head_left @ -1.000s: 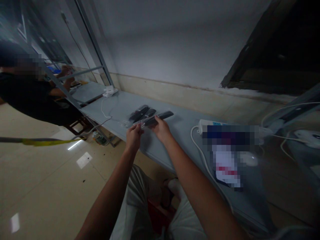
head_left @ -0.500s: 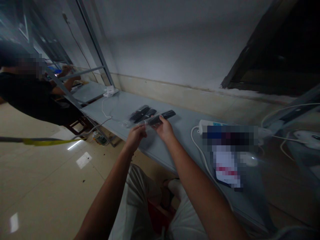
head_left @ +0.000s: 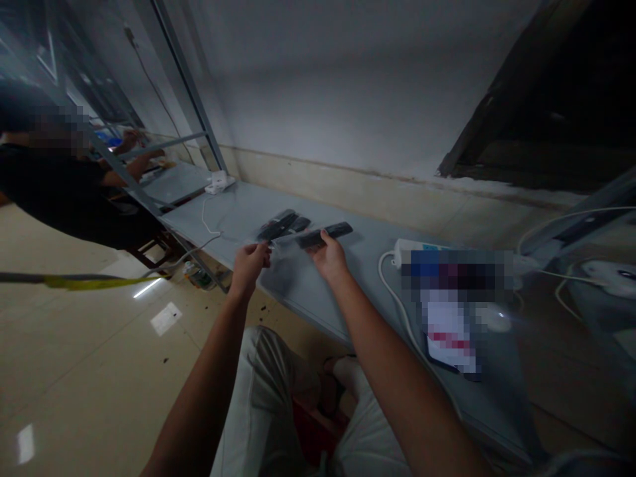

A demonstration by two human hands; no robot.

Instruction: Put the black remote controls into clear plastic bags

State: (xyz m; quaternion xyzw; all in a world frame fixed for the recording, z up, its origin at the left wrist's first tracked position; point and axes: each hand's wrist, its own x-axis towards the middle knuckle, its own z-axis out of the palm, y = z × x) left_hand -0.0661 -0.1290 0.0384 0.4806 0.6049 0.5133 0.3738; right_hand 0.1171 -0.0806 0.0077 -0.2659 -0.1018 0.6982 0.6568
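A dark, long, flat item (head_left: 334, 233) is in my right hand (head_left: 328, 257), gripped with the thumb on top, above the grey table (head_left: 238, 205). Its exact kind is not clear. My left hand (head_left: 251, 265) is closed in a pinch on a clear plastic bag (head_left: 282, 248), which stretches toward the near end of the dark item. Whether that end is still inside the bag I cannot tell. Just beyond my hands lie several similar dark items (head_left: 279, 224) in clear wrapping, side by side on the table.
To the right is a white power strip (head_left: 401, 250) with a cable, and a blurred phone-like thing (head_left: 450, 331). A white socket box (head_left: 219, 182) sits at the far table end. A person in black (head_left: 64, 192) works beyond the metal frame at left.
My left hand has moved left, away from the right hand, drawing the clear bag out between them. The right hand with the dark item has barely shifted.
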